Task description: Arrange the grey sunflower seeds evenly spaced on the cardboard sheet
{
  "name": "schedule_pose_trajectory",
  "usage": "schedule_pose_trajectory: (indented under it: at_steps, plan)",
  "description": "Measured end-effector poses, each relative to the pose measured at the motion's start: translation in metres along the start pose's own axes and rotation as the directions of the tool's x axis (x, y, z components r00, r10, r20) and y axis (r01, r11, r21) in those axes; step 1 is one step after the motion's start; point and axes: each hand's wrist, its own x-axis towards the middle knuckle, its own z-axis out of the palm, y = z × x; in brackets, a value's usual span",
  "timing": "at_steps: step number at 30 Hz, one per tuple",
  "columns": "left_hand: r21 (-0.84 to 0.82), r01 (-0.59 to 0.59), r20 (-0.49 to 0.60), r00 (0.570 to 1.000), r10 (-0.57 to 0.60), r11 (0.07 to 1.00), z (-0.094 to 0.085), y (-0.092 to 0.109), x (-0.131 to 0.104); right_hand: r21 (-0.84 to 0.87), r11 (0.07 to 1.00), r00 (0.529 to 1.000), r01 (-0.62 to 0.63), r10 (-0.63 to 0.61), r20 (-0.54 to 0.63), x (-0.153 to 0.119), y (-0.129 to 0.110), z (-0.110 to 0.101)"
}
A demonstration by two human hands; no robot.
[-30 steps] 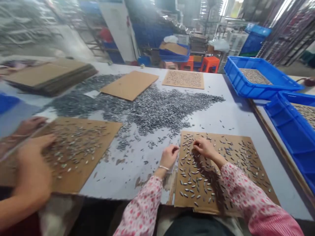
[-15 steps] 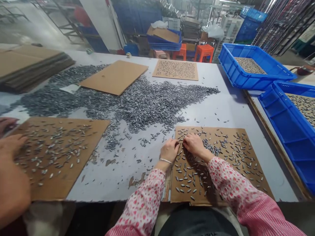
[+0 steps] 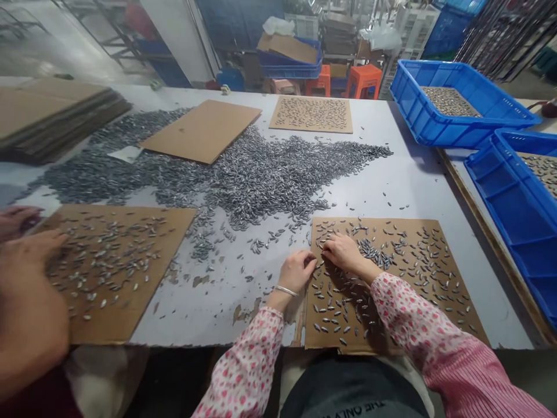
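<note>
A cardboard sheet lies in front of me, with small grey spindle-shaped metal pieces scattered over it and a denser cluster near its middle. My left hand is at the sheet's left edge, its fingertips pinched together. Just to the right, my right hand reaches over the upper left of the sheet, thumb and fingers also closed in a pinch. What either pinch holds is too small or hidden to make out. A large heap of the same metal pieces spreads across the table beyond my hands.
At left, a co-worker's hands are over another piece-covered cardboard sheet. A bare sheet lies on the heap, a covered one behind it. Stacked cardboard stands far left; blue crates line the right.
My left hand has shifted slightly away from my right hand, which stays nearly in place. The co-worker's hand has moved a little to the right over its sheet. The camera view has shifted slightly.
</note>
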Motion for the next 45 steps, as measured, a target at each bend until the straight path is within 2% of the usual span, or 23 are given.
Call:
schedule_pose_trajectory:
  at_steps: [4, 7, 11, 15, 19, 22, 25, 31, 36, 41, 45]
  plan:
    - [0.076, 0.067, 0.076, 0.994, -0.073, 0.995, 0.002, 0.018, 0.0, 0.003, 0.997, 0.996, -0.078, 0.078, -0.048, 0.001, -0.003, 0.001]
    - [0.187, 0.113, 0.091, 0.987, -0.132, 0.976, 0.009, 0.023, 0.005, 0.059, 0.99, 0.99, -0.131, 0.134, -0.053, -0.003, -0.002, -0.006]
    - [0.274, 0.114, 0.097, 0.985, -0.145, 0.955, 0.016, 0.017, 0.013, 0.146, 0.969, 0.978, -0.197, 0.204, -0.032, -0.012, 0.009, -0.014]
    - [0.29, 0.095, 0.086, 0.989, -0.125, 0.952, 0.017, 0.007, 0.016, 0.152, 0.98, 0.991, -0.132, 0.131, 0.017, -0.016, 0.018, -0.011]
    - [0.258, 0.081, 0.016, 0.996, -0.088, 0.963, 0.01, -0.006, 0.017, 0.075, 0.995, 0.996, -0.065, 0.06, 0.066, -0.014, 0.013, -0.009]
    - [0.227, 0.146, -0.086, 0.988, -0.129, 0.963, -0.002, -0.013, 0.022, 0.015, 0.998, 0.992, -0.067, 0.065, 0.107, -0.012, 0.008, -0.012]
    - [0.241, 0.176, -0.1, 0.983, -0.156, 0.955, -0.013, -0.011, 0.03, -0.025, 0.996, 0.991, -0.09, 0.092, 0.101, -0.012, 0.007, -0.014]
    - [0.316, 0.127, -0.011, 0.991, -0.13, 0.94, -0.005, -0.009, 0.04, -0.015, 0.998, 0.995, -0.065, 0.066, 0.077, -0.012, 0.011, -0.007]
    - [0.292, 0.134, -0.02, 0.991, -0.134, 0.947, -0.006, -0.016, 0.03, -0.007, 0.998, 0.996, -0.059, 0.059, 0.072, -0.011, 0.005, -0.007]
    - [0.242, 0.058, 0.032, 0.997, -0.067, 0.969, -0.013, -0.002, 0.014, 0.012, 0.998, 0.995, -0.062, 0.06, 0.082, -0.01, 0.002, -0.008]
    - [0.326, 0.0, 0.077, 0.997, -0.026, 0.945, -0.005, 0.008, 0.013, 0.027, 0.992, 0.992, -0.121, 0.12, 0.051, -0.009, 0.0, -0.011]
